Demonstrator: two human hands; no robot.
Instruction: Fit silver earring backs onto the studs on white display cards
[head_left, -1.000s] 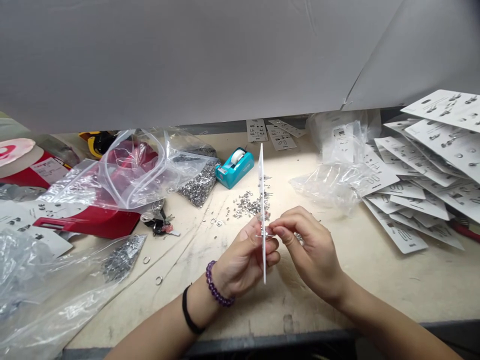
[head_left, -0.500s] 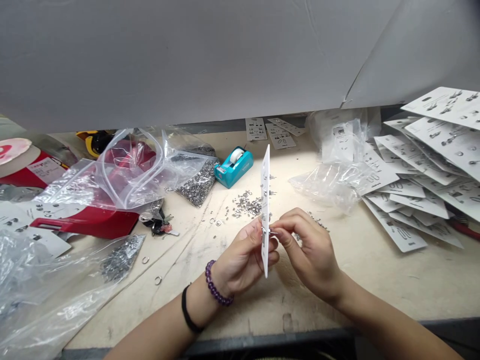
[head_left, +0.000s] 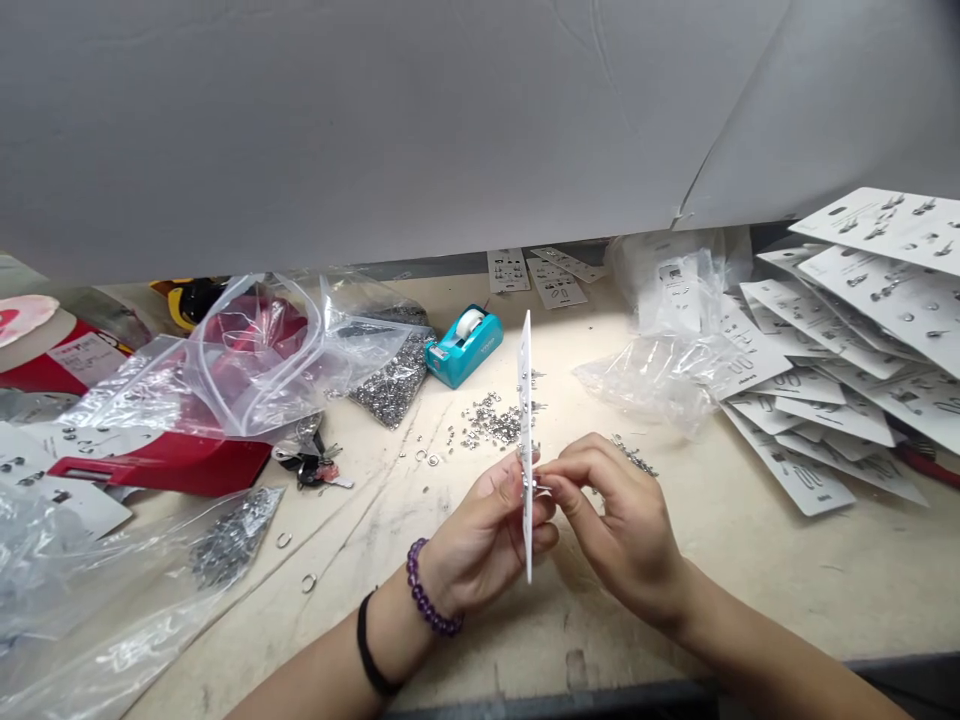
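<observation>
My left hand (head_left: 480,530) is closed on a white earring card (head_left: 526,420), which stands upright and almost edge-on to me. Metal studs sit along the card's left face, and their thin posts stick out on its right side. Close against that side, my right hand (head_left: 626,535) pinches a small metal earring piece between thumb and forefinger, at a post low on the card; the fingertips partly hide it. Behind the card lies a loose pile of small metal earring backs (head_left: 487,420). More small metal pieces (head_left: 634,455) are scattered beyond my right hand.
A teal tape dispenser (head_left: 466,345) stands behind the pile. Stacked earring cards (head_left: 847,400) fill the right side, beside a clear plastic bag (head_left: 645,385). On the left are bags of metal parts (head_left: 394,380), a red object (head_left: 165,462), keys (head_left: 311,460) and loose rings (head_left: 309,583).
The view has tilted up slightly, so everything sits a little lower. Both hands keep nearly the same hold at the card, with the right fingertips still at the low post.
</observation>
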